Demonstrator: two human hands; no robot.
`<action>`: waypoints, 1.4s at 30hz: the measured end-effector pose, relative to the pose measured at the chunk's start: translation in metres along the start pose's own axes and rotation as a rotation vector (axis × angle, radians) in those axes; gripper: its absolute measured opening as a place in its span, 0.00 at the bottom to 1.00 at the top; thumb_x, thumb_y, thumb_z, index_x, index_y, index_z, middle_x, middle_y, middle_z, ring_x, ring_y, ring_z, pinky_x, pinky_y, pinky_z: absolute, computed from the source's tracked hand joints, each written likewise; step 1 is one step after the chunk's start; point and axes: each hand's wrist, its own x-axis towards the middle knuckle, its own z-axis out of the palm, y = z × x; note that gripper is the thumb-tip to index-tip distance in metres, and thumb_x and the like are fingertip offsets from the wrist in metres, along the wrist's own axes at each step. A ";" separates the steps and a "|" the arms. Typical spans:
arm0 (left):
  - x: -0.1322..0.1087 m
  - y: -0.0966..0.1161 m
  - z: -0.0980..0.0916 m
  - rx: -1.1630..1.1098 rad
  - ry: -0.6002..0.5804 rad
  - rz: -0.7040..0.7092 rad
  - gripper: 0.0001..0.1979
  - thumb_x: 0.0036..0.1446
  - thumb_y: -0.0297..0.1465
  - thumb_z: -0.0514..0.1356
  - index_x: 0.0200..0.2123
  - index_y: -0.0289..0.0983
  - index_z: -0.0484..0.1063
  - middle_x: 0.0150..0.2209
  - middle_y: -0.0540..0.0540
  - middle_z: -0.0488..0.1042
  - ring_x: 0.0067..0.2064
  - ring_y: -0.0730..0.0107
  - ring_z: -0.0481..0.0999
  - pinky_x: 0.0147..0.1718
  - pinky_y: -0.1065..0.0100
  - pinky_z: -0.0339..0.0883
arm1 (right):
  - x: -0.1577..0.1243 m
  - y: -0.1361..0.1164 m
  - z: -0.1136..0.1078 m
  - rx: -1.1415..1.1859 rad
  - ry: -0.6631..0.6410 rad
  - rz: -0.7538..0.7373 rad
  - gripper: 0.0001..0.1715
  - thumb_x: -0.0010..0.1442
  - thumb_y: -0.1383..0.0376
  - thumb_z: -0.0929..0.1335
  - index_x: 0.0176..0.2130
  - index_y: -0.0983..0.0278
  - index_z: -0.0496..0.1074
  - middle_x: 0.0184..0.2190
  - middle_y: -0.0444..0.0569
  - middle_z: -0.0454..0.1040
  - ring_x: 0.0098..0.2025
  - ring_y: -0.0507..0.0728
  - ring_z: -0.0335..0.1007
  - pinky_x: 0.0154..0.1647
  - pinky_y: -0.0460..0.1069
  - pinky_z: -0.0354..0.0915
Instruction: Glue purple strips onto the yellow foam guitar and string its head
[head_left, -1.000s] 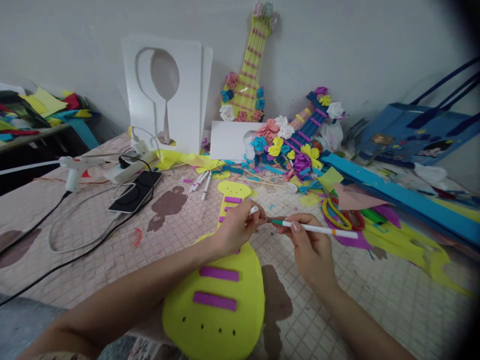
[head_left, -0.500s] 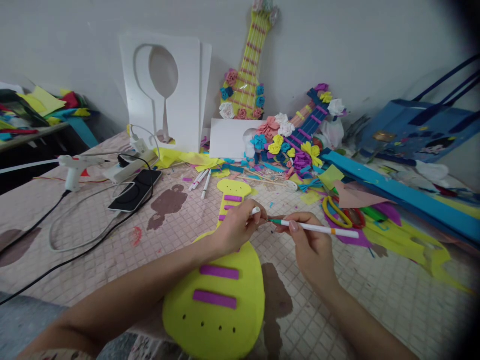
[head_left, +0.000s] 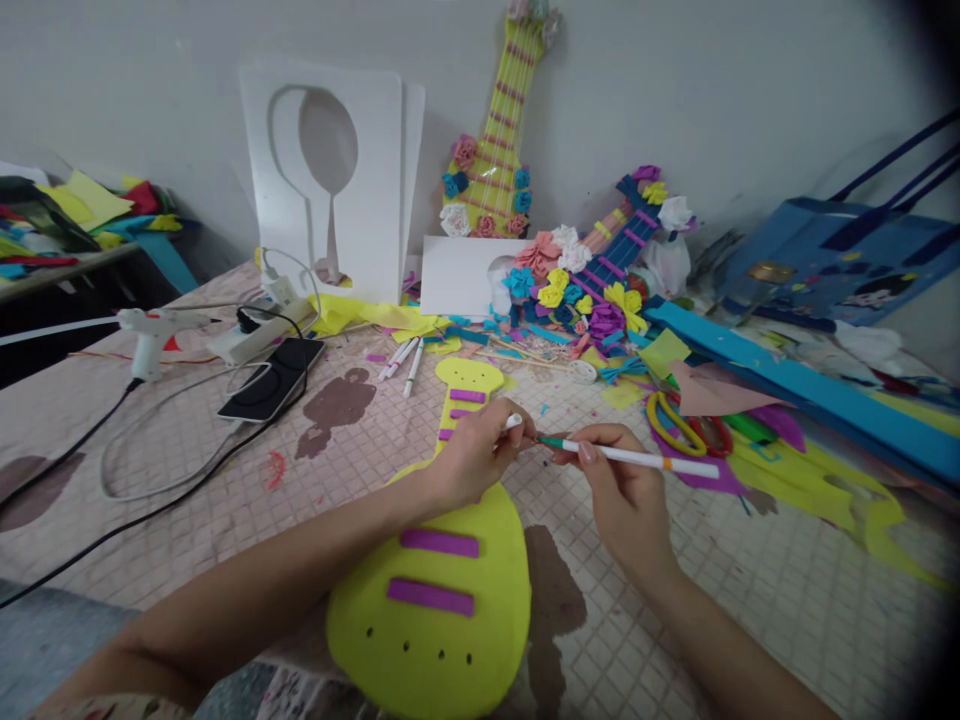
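Above the neck of a yellow guitar-shaped cutout [head_left: 435, 670], my left hand [head_left: 472, 450] is closed in a pinch. A white rounded end like a marker's [head_left: 513, 422] pokes out of its fingers; the rest is hidden. My right hand [head_left: 626, 490] grips a slim white marker [head_left: 630, 456] with an orange band and a green section towards the left hand. Its dark tip meets the left fingertips, where the exact contact is hard to make out. Purple strips [head_left: 431, 597] cross the cutout, and small dark holes run along its lower part and head.
Scissors with yellow handles [head_left: 675, 425] and coloured scraps lie on the right. Several white markers [head_left: 411, 368] rest behind the cutout. On the left are a glue gun [head_left: 150, 340], a phone [head_left: 274, 380] and cables. Flower-trimmed guitars [head_left: 499, 130] stand against the wall.
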 end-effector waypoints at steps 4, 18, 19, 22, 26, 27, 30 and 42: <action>0.000 0.001 0.000 -0.013 0.009 0.030 0.10 0.58 0.24 0.55 0.27 0.39 0.55 0.32 0.49 0.72 0.31 0.75 0.70 0.28 0.73 0.60 | 0.000 0.000 0.000 0.006 0.010 -0.014 0.08 0.62 0.58 0.66 0.37 0.60 0.68 0.30 0.44 0.73 0.24 0.50 0.63 0.29 0.48 0.63; 0.000 0.000 0.000 -0.036 0.003 0.023 0.11 0.57 0.23 0.55 0.27 0.39 0.54 0.33 0.48 0.72 0.32 0.74 0.71 0.29 0.73 0.61 | -0.001 -0.003 -0.001 -0.047 -0.007 -0.031 0.07 0.62 0.59 0.65 0.36 0.59 0.68 0.27 0.42 0.73 0.20 0.49 0.57 0.25 0.46 0.59; 0.000 0.000 0.000 -0.035 0.002 0.027 0.11 0.57 0.22 0.55 0.27 0.39 0.54 0.33 0.48 0.72 0.32 0.74 0.70 0.28 0.73 0.61 | -0.001 -0.003 -0.001 -0.047 -0.002 -0.033 0.06 0.62 0.59 0.65 0.36 0.59 0.68 0.27 0.42 0.73 0.20 0.48 0.56 0.24 0.46 0.59; 0.000 0.001 0.000 -0.034 0.012 0.026 0.11 0.57 0.23 0.55 0.27 0.39 0.54 0.33 0.48 0.72 0.32 0.74 0.70 0.28 0.73 0.61 | -0.001 -0.002 -0.002 -0.040 0.009 -0.029 0.06 0.62 0.59 0.65 0.37 0.59 0.68 0.28 0.42 0.73 0.19 0.48 0.55 0.24 0.46 0.59; 0.000 0.003 0.000 -0.041 0.020 0.017 0.11 0.58 0.23 0.55 0.27 0.38 0.54 0.32 0.48 0.72 0.32 0.74 0.71 0.28 0.73 0.61 | 0.000 0.000 -0.002 -0.033 0.018 -0.034 0.07 0.62 0.59 0.65 0.37 0.60 0.68 0.28 0.43 0.73 0.19 0.48 0.54 0.24 0.46 0.60; 0.000 0.003 0.000 -0.048 0.021 0.021 0.11 0.58 0.23 0.55 0.27 0.38 0.54 0.33 0.48 0.72 0.32 0.74 0.71 0.28 0.74 0.61 | 0.000 0.000 -0.002 -0.030 0.021 -0.036 0.07 0.62 0.59 0.65 0.37 0.60 0.68 0.28 0.43 0.73 0.19 0.48 0.54 0.24 0.46 0.60; 0.000 0.003 0.000 -0.050 0.030 0.036 0.11 0.57 0.23 0.55 0.27 0.38 0.55 0.33 0.48 0.72 0.32 0.75 0.71 0.28 0.74 0.61 | 0.000 0.000 -0.001 -0.032 0.021 -0.042 0.06 0.61 0.60 0.66 0.37 0.60 0.68 0.29 0.43 0.73 0.19 0.47 0.53 0.24 0.46 0.60; 0.000 0.003 0.000 -0.022 0.028 0.030 0.10 0.57 0.24 0.56 0.27 0.38 0.56 0.32 0.48 0.72 0.31 0.75 0.70 0.27 0.74 0.60 | -0.001 -0.003 -0.001 -0.037 -0.003 -0.071 0.05 0.62 0.62 0.65 0.36 0.60 0.68 0.28 0.42 0.73 0.19 0.46 0.52 0.20 0.44 0.55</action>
